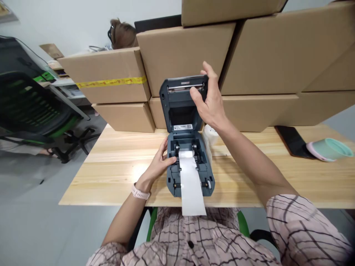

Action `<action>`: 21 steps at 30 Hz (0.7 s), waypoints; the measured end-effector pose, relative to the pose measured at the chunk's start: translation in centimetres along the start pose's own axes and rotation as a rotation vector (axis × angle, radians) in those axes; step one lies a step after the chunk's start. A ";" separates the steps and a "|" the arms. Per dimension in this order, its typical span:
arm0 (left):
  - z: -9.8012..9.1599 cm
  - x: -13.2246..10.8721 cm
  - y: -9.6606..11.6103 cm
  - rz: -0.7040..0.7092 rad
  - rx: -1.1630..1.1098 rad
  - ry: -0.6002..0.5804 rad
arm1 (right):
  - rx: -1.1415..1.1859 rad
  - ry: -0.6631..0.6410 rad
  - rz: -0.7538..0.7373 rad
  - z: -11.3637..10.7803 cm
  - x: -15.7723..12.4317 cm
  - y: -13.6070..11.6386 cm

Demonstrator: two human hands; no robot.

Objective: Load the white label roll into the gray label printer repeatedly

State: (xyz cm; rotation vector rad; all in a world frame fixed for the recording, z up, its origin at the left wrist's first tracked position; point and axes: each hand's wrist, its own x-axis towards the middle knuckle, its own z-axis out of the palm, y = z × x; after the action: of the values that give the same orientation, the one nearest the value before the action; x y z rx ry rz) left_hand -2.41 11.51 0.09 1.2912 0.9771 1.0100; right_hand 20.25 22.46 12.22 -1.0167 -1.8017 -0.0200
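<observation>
A dark grey plastic label printer (188,168) sits at the near edge of a light wooden table (111,173), its hinged lid (179,99) standing open and upright. The right hand (210,101) grips the lid's upper right corner, thumb on the inner face and fingers wrapped over the top. The left hand (158,165) lies against the base's left wall, thumb on the rim and fingers curled outside; whether it clamps or merely steadies is unclear. A strip of white label paper (192,184) runs from the roll bay between the hands and hangs over the table's edge. Brown cardboard boxes (180,51) are stacked behind.
</observation>
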 end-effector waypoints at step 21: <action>0.0 0.6 -0.3 0.018 0.046 0.041 | -0.375 -1.346 -0.402 1.9 -5.9 -3.7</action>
State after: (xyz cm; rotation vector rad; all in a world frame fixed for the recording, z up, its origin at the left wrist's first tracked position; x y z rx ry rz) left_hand -2.20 12.06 -0.19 1.3232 1.0273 1.0368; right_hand 17.14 17.26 8.34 -0.9455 -3.3141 0.1095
